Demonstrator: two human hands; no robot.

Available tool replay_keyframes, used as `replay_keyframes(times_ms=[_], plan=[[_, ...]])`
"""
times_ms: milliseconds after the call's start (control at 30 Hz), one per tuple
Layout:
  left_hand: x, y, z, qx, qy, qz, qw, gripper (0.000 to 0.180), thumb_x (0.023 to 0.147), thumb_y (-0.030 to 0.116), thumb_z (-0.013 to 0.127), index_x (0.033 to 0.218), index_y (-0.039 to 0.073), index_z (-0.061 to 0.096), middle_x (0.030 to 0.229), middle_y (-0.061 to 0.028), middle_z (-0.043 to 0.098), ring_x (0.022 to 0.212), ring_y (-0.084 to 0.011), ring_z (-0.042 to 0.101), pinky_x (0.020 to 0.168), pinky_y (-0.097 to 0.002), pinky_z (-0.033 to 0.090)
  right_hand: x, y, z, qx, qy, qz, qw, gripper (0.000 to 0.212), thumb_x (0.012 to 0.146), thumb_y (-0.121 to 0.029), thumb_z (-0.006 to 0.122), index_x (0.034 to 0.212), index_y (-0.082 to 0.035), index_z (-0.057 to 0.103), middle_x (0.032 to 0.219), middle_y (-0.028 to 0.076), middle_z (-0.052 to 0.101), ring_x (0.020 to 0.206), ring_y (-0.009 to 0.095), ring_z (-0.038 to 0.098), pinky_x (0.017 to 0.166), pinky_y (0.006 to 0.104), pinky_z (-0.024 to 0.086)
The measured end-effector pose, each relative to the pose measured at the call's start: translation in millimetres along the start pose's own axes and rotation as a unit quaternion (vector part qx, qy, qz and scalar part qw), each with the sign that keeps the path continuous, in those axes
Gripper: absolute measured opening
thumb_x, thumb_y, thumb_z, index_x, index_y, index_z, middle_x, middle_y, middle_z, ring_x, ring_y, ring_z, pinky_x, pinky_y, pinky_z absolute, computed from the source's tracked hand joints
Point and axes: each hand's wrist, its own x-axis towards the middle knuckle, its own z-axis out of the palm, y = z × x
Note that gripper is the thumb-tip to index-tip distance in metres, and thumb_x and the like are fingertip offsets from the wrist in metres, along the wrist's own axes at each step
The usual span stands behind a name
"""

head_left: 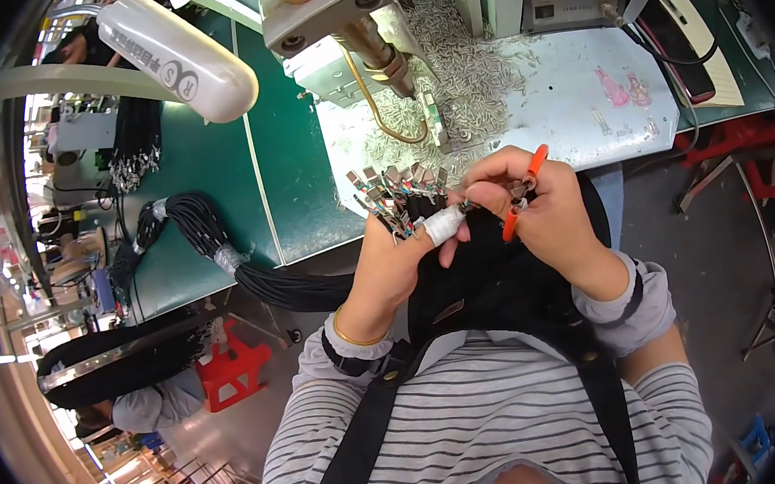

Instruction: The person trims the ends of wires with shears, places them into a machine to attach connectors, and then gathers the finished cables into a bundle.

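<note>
Our left hand [382, 268] and right hand [553, 216] meet above a black cloth apron [480, 294].

Our left hand closes around a bunch of thin wires tipped with flat, silvery-brown metal connectors [394, 192], fanned upward, probably so the tips stay apart. Matte white tape [444, 224] wraps its thumb, perhaps as padding. Our right hand curls around a small metal hand tool with 2 smooth orange handles [537, 161], splayed apart, seemingly tucked there to leave the fingertips free; whether those pinch a strand, we cannot tell. Left of the grip, a rope-like black cable bundle [292, 287] sags off the green tabletop [292, 149]; beyond it lie loose, slender silvery pieces [484, 81].
</note>
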Motion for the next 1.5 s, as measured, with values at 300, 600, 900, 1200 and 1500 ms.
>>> replay_keyframes(times_ms=[300,600,900,1200,1500], plan=[[-4.3,-1.4,-2.9,0.484,-0.02,0.363,0.796,0.024,0.074,-0.001,0.06,0.097,0.001,0.053,0.082,-0.0031,0.056,0.07,-0.0127,0.054,0.059,-0.0247,0.045,6.7,0.4,0.0,0.119,-0.047,0.25,0.96,0.027,0.08,-0.022,0.059,0.063,-0.004,0.049,0.046,0.0,0.044,0.043,0.007,0.044,0.044,0.0183,0.035],[-6.0,-1.9,-4.6,-0.017,0.069,0.06,0.996,0.017,0.076,0.001,0.059,0.091,0.001,0.051,0.068,-0.0022,0.049,0.047,-0.0073,0.041,0.041,-0.0206,0.03,4.9,0.8,11.1,0.269,-0.113,0.24,0.926,0.014,0.079,-0.016,0.058,0.071,-0.006,0.052,0.052,0.0,0.047,0.049,0.011,0.048,0.046,0.0235,0.037],[-14.0,12.1,-5.0,-0.141,0.01,-0.086,0.986,0.012,0.079,0.005,0.055,0.09,0.002,0.051,0.061,0.0008,0.044,0.043,-0.0047,0.033,0.04,-0.0199,0.024,3.7,-4.0,-4.5,-0.352,-0.017,-0.336,0.873,0.018,0.066,-0.008,0.064,0.082,-0.008,0.057,0.054,0.001,0.047,0.049,0.018,0.047,0.047,0.0271,0.035],[-23.4,-6.5,7.6,0.203,0.119,0.134,0.963,0.028,0.071,-0.002,0.064,0.096,-0.001,0.051,0.081,-0.0065,0.058,0.073,-0.0112,0.055,0.066,-0.0235,0.045,-13.7,-1.0,11.0,-0.058,-0.045,-0.044,0.996,0.007,0.079,-0.005,0.055,0.085,-0.002,0.052,0.063,0.004,0.055,0.055,0.014,0.055,0.051,0.0235,0.042],[-29.9,-0.6,2.9,0.071,0.158,0.079,0.982,0.025,0.069,-0.002,0.065,0.091,-0.002,0.053,0.083,-0.0054,0.058,0.074,-0.0112,0.055,0.066,-0.0236,0.046,-20.5,-18.3,16.4,0.169,-0.031,0.149,0.974,0.014,0.08,-0.01,0.057,0.081,0.002,0.049,0.064,0.005,0.056,0.048,0.01,0.052,0.042,0.0218,0.038]])
